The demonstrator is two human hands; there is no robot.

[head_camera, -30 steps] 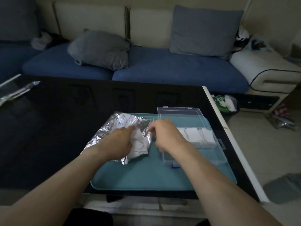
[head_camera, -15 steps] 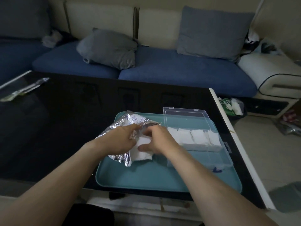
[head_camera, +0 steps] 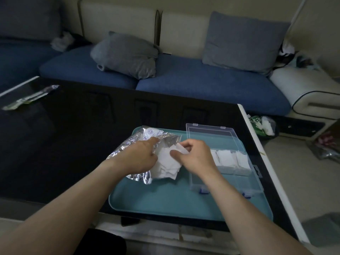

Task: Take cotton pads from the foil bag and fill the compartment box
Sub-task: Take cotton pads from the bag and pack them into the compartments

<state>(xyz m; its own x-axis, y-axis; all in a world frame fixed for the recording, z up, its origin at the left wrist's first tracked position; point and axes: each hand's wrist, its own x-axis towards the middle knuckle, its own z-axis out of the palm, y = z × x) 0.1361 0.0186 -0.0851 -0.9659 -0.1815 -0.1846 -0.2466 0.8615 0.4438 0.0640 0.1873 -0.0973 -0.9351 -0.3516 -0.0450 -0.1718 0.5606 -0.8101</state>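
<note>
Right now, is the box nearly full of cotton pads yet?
Not yet. The far row of the compartment box holds white pads, while the near row looks empty. The right hand pinches a cotton pad from the pile at the mouth of the foil bag, which the left hand holds.

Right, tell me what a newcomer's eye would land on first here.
Probably the two hands meeting over the teal tray: the left hand holds the crinkled foil bag while the right hand pinches a white cotton pad above the pile spilling from it. Just right of them sits the clear compartment box, lid open, with its far row already holding pads.
</note>
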